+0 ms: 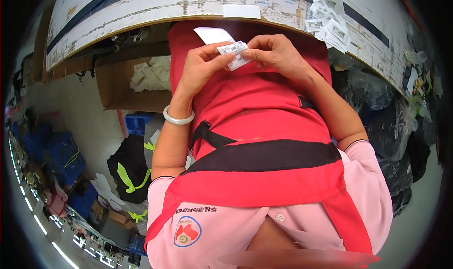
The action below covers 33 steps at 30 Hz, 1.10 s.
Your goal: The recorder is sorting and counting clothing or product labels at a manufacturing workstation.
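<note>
Both my hands meet in front of my chest, over a red apron. My left hand and my right hand pinch a small white printed label between thumbs and fingertips. A white backing strip sticks up behind the label, above my left fingers. A pale green bangle sits on my left wrist. The worn white table edge curves just beyond my hands.
A pile of white printed labels lies on the table at the upper right, and a white strip near its edge. An open cardboard box with white scraps stands under the table at left. Black plastic bags are at right, blue crates at far left.
</note>
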### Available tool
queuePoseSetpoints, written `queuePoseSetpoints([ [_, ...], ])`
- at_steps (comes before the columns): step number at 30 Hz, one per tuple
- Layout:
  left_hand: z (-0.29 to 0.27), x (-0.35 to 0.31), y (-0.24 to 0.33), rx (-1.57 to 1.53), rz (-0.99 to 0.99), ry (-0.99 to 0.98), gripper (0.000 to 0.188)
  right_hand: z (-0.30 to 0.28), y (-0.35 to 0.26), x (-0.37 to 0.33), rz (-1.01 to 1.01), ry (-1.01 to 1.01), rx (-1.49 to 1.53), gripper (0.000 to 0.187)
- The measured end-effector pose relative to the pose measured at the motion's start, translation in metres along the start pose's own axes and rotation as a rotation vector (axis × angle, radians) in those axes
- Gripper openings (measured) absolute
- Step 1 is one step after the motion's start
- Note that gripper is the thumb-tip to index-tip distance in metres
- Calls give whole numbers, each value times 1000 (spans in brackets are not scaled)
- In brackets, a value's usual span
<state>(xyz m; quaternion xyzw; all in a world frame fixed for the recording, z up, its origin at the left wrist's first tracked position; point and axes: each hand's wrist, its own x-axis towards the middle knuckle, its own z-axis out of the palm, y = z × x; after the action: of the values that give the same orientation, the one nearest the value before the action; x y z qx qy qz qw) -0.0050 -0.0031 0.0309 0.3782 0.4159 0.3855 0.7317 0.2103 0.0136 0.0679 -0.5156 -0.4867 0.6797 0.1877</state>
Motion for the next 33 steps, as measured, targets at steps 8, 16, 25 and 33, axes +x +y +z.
queuePoseSetpoints([
  [8,-8,0,-7,71,-66,-51,27,2,5,13,-239,65,-209,14],
  [16,-24,7,-16,-69,-108,-45,44,-11,-16,26,-220,200,-141,15],
  [25,-27,13,-25,79,-31,16,39,-44,-36,52,-152,229,-186,20],
  [33,-29,13,-22,111,-85,5,35,-40,-33,60,-147,224,-186,21],
])
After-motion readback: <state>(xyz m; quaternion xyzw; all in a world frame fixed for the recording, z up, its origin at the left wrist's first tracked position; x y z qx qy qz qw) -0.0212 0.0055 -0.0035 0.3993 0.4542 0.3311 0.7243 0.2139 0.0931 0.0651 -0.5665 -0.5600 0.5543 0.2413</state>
